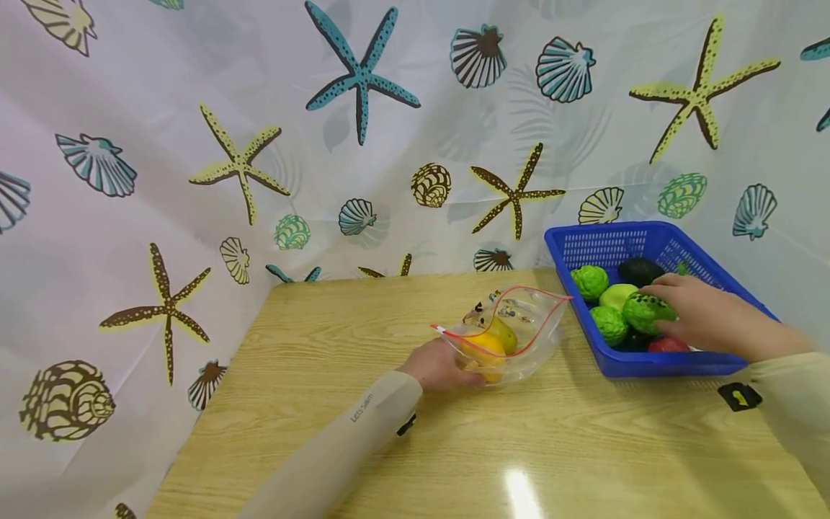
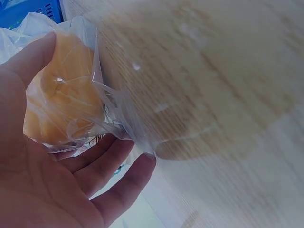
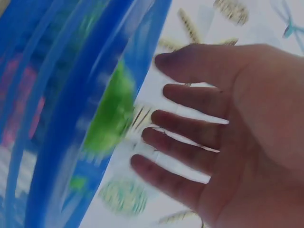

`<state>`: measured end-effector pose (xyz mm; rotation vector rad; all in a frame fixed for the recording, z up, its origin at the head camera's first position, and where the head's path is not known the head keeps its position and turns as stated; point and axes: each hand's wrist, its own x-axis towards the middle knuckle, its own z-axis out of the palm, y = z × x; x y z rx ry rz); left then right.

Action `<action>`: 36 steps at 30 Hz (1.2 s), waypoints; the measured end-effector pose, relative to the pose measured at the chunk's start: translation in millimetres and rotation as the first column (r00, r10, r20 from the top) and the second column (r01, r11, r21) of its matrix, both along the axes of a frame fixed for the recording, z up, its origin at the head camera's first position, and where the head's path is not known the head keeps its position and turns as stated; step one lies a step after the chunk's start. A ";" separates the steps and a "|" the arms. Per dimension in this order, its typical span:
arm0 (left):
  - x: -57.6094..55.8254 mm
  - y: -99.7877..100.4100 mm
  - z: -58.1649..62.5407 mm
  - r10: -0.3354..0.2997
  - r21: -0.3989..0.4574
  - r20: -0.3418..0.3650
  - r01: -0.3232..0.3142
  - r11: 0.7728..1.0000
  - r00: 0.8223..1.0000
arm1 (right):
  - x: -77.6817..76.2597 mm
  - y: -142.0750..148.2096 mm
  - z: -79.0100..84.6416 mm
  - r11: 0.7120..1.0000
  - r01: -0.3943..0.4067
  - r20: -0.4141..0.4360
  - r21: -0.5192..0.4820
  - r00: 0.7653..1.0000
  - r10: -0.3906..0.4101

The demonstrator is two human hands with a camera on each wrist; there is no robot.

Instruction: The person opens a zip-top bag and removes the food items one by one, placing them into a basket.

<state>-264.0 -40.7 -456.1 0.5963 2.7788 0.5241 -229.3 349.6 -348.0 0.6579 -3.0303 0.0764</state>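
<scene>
A clear zip-top bag (image 1: 543,339) with a red seal lies with its mouth spread open on the table. Inside are an orange-yellow fruit (image 1: 486,347) and a yellow-green one (image 1: 507,336). My left hand (image 1: 441,366) grips the bag's left side, thumb over the plastic by the orange fruit (image 2: 71,90) and fingers beneath. Over the blue basket (image 1: 661,366) reaches my right hand (image 1: 703,317), overlapping a bumpy green fruit with dark spots (image 1: 647,311) in the head view. In the right wrist view its fingers (image 3: 185,128) are extended and spread, with nothing between them.
More produce fills the basket: bumpy green pieces (image 1: 590,281), a dark avocado-like one (image 1: 640,271), a pale green one (image 1: 618,295) and a red one (image 1: 668,345). A shell-and-starfish printed curtain (image 1: 389,166) hangs behind the wooden table (image 1: 337,317).
</scene>
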 end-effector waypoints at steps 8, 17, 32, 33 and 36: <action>-0.9 -0.8 0.7 -0.014 0.007 0.004 0.014 1.000 1.000 | 16.7 -86.3 17.5 0.927 -0.266 -0.186 -0.263 0.957 0.222; -0.8 -1.8 0.4 -0.014 0.001 0.002 0.014 1.000 1.000 | -7.8 -154.1 3.0 0.872 -0.432 -0.098 -0.231 0.902 0.421; -1.6 -3.4 -2.3 -0.063 -0.022 -0.049 0.062 0.998 0.997 | -42.6 -176.6 -32.5 0.929 -0.369 0.042 -0.040 0.928 0.370; -1.4 -3.6 -1.4 -0.066 -0.023 -0.056 0.065 0.998 0.996 | -44.0 -176.7 -33.2 0.929 -0.368 0.048 -0.026 0.928 0.369; -1.2 -3.5 0.4 -0.078 -0.019 -0.060 0.077 0.997 0.995 | -48.1 -177.2 -35.8 0.935 -0.354 0.075 -0.002 0.932 0.354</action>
